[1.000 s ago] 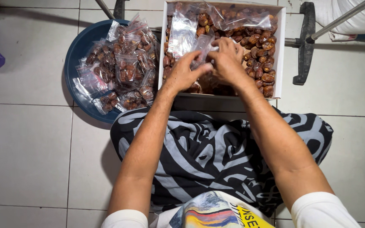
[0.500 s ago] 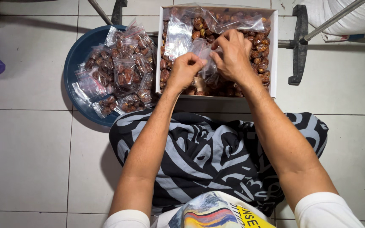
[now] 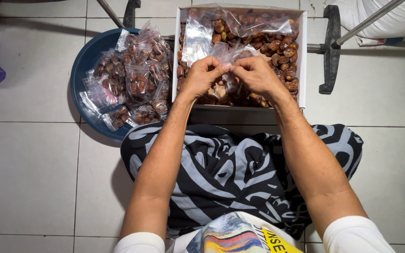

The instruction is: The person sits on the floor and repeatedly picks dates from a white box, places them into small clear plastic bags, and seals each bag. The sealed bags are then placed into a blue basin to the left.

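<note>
- My left hand and right hand meet over the near part of the white cardboard box, both pinching the top edge of one small clear plastic bag
- The bag hangs between my fingertips above the loose brown dates filling the box
- To the left, just beside the box, a blue basin holds a heap of filled date packets
- My patterned black-and-grey cloth lies near, on the tiled floor
</note>
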